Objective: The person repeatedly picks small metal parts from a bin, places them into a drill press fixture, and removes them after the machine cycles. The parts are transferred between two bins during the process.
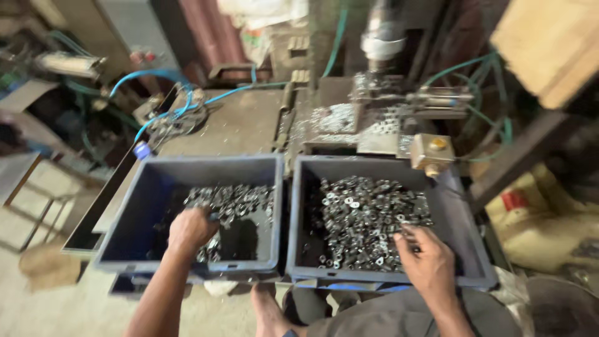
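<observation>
A: Where were the hands?

B: Left hand (190, 229) was down in the left grey bin (134, 218), fingers curled into the pile of small metal rings (234, 201) just ahead of the fingertips. Looked clamped on a few, though blur made it hard to confirm. Right hand (424, 259) was in the right grey bin (458, 215), fingers together, tips touching the rings (365, 215) in front of them.

A: Handling?

B: I'd judge them stiff, individually light, heavy in bulk, likely oily and slippery. Best scooped under the fingers or pinched across the rim.
</observation>
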Tool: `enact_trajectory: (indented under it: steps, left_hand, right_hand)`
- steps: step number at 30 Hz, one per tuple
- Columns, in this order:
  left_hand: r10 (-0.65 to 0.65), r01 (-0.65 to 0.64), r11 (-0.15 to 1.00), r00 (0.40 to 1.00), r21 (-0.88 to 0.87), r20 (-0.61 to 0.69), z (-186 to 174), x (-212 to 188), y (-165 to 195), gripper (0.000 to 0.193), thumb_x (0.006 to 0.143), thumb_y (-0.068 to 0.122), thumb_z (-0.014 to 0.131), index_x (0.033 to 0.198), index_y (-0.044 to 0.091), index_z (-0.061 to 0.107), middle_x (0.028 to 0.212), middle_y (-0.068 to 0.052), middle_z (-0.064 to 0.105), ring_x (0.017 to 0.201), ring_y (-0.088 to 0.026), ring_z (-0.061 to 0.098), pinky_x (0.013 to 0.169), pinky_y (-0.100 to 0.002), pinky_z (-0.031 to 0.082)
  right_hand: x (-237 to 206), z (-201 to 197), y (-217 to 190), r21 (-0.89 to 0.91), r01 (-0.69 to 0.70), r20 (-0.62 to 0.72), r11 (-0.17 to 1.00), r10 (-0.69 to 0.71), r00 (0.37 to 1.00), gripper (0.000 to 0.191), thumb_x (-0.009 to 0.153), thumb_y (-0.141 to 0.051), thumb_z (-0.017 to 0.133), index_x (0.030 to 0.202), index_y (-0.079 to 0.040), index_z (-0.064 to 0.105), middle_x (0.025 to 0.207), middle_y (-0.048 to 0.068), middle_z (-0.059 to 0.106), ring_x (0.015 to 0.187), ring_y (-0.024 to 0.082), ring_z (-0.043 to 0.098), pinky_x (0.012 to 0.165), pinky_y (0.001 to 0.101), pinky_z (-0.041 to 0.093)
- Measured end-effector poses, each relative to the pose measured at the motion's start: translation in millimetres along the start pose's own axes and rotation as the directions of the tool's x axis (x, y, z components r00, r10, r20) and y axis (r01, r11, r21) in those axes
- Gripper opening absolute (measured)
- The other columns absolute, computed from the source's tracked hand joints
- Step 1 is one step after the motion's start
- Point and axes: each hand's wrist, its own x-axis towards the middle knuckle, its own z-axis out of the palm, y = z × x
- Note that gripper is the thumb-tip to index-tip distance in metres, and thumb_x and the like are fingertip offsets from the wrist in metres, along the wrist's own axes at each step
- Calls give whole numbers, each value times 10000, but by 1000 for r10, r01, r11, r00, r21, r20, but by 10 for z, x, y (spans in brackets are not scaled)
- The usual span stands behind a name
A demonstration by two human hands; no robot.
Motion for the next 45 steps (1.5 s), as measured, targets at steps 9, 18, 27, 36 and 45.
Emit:
enact_trajectory:
  steps: [9, 18, 27, 36, 45]
  left_hand:
    - [163, -228, 515, 972, -826, -166, 89, -914, 1880, 186, 824, 176, 771, 973, 73, 813, 791, -42, 786, 706, -95, 666, 652, -263, 527]
    - [376, -86, 370, 924, -925, 65, 437, -1192, 3274, 164, 847, 171, 730, 897, 23, 780, 695, -63, 692, 650, -103, 578, 616, -290, 490]
    - [412, -107, 429, 907, -897, 89, 456, -1200, 3325, 191, 832, 184, 700, 930, 37, 773, 747, -85, 749, 684, -137, 671, 672, -316, 546]
    - [388, -113, 448, 918, -887, 79, 446, -1237, 3341, 208, 845, 212, 717, 942, 37, 774, 723, -75, 722, 662, -142, 642, 656, -316, 534]
    - [244, -109, 462, 970, -880, 7, 455, -1250, 3308, 353, 782, 279, 812, 1058, 67, 748, 798, -117, 740, 697, -206, 663, 715, -354, 555]
  right_hand:
    - [-40, -124, 48, 34, 3, 30, 999, -4, 1000, 284, 836, -188, 774, 1091, -68, 738, 934, 101, 764, 814, 228, 770, 711, 337, 596]
    - [74, -310, 210, 94, 94, 185, 991, -110, 976, 441, 769, -150, 787, 1192, -65, 693, 1081, 145, 757, 952, 300, 751, 811, 376, 592]
    - [126, -303, 358, 168, 26, 320, 985, -79, 944, 383, 792, -127, 756, 1166, -71, 698, 1076, 125, 774, 973, 304, 765, 815, 376, 599]
    - [103, -309, 338, 95, -72, 280, 993, 43, 959, 309, 805, -149, 772, 1100, -81, 710, 882, 132, 771, 771, 263, 766, 666, 359, 584]
    - [85, -308, 411, 268, -199, 204, 943, 146, 968, 264, 860, -109, 737, 1115, -53, 706, 855, 42, 768, 741, 89, 698, 654, 271, 553]
